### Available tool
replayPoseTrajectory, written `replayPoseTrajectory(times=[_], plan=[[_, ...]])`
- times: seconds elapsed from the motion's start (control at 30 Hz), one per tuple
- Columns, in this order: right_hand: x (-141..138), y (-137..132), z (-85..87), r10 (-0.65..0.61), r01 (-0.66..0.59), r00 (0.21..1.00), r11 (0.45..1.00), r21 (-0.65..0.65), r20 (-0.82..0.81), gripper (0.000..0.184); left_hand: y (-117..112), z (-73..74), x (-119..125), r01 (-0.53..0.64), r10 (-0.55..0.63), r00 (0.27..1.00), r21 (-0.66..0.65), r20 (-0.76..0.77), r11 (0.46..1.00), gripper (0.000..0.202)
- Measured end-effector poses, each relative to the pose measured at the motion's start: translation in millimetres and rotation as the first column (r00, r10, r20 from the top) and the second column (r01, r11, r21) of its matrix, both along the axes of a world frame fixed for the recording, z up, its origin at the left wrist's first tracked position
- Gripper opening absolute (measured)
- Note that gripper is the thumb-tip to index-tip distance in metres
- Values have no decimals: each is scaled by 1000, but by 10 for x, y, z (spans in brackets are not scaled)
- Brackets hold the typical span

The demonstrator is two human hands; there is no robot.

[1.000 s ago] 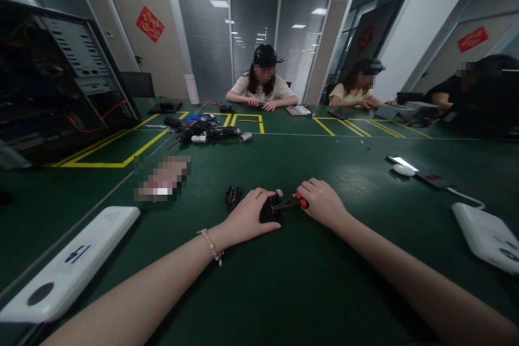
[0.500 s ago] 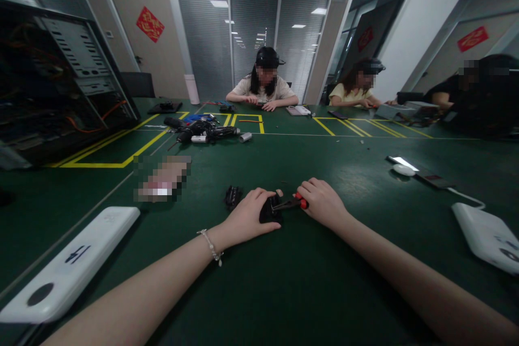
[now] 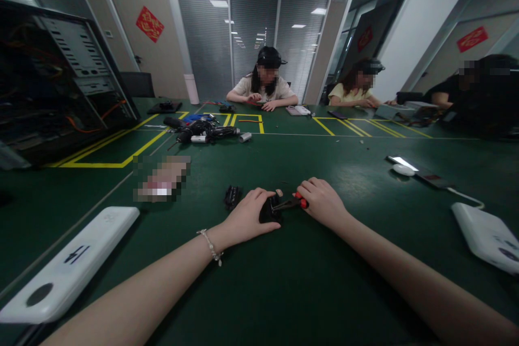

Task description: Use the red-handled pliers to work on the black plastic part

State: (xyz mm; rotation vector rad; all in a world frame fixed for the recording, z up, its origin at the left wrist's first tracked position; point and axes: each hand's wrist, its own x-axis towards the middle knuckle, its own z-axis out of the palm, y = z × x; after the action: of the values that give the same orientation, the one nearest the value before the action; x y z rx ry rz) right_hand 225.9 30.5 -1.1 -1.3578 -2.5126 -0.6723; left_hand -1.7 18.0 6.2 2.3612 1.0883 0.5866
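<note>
My left hand (image 3: 248, 218) is closed over a small black part (image 3: 268, 211) and presses it onto the green table (image 3: 284, 281). My right hand (image 3: 322, 203) is wrapped round the red handle of a small tool (image 3: 292, 203) whose dark tip reaches into the black part. Another small black part (image 3: 232, 196) lies loose just left of my left hand. A thin bracelet sits on my left wrist.
A white device (image 3: 67, 270) lies at near left, another white device (image 3: 488, 235) with a cable at near right. A phone (image 3: 417, 170) lies right of centre. An open computer case (image 3: 57, 81) stands at far left; a pile of tools (image 3: 203, 130) lies beyond. Three people sit at the far side.
</note>
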Motion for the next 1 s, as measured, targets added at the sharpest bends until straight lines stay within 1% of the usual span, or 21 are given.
replayPoseTrajectory(times=[0.2,0.5,0.7,0.9,1.0], plan=[[6,-7,-3,-9,8,1000,1000,-29,-18,10,1,-15,-1,2,-2,1000,-3,1,1000,59],[-4,3,20,24,-27,996,999,-39,-87,13,21,-45,-7,9,-10,1000,11,18,1000,59],[19,13,-5,17,-23,993,998,-55,-119,12,25,-67,-6,6,-7,1000,36,26,999,58],[-8,22,-27,19,-24,992,999,-39,-125,10,19,-48,-6,16,-16,1000,11,11,1000,59],[-39,19,-15,24,-29,992,999,-37,-124,11,12,-31,1,1,-1,1000,7,16,1000,58]])
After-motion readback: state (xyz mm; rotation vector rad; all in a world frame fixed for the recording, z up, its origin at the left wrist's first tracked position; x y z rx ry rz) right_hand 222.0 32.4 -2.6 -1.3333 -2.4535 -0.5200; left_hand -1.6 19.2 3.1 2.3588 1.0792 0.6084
